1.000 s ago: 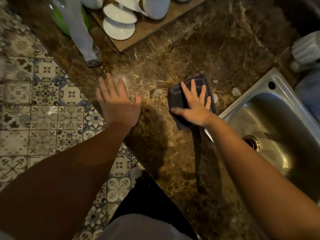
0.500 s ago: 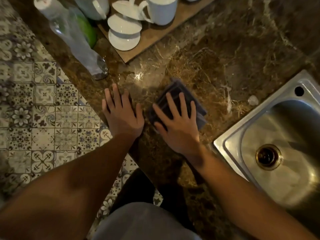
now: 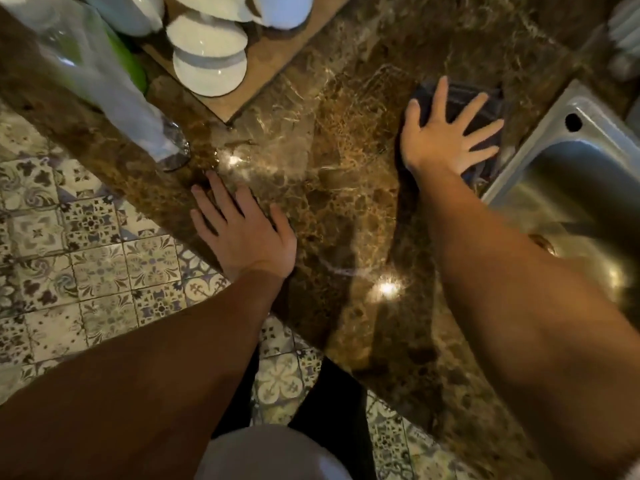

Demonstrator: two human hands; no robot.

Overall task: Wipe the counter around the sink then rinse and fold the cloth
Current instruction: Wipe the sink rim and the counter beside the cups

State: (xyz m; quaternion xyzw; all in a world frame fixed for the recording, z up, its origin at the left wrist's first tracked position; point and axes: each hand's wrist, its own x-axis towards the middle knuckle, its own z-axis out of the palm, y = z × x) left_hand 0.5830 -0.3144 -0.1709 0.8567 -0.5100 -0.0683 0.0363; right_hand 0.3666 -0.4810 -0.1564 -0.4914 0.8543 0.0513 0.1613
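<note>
Dark cloth (image 3: 486, 109), blue-grey, lies flat on the brown marble counter (image 3: 339, 188), folded into a rough rectangle; its long axis appears to run from the counter's far side toward the near rim of the sink, though most of it is covered and the exact outline cannot be told. Right hand (image 3: 446, 140) lies palm-down on the cloth, fingers (image 3: 465, 110) spread wide and pointing toward the sink corner, pressing the cloth onto the stone. Cloth's near-right edge sits just beside the stainless steel sink (image 3: 540, 133), at the corner of its flange. Sink basin shows a brass-toned drain (image 3: 543, 242), partly hidden by the right forearm; contents of the basin not discernible beyond reflections. Left hand (image 3: 242, 230) rests flat on the counter near its front edge, fingers loosely spread, holding nothing, well apart from the cloth. Bright wet-looking glare patches on the stone between the two hands. At the far left, a wooden board (image 3: 277, 64) carries white crockery: two upturned bowls (image 3: 207, 53) overlapping, with white cups (image 3: 284, 10) behind them. Just left of the board, a clear plastic bottle (image 3: 114, 91), blurred, with something green (image 3: 128, 64) beside it. Patterned floor tiles (image 3: 86, 254) below the counter edge.
</note>
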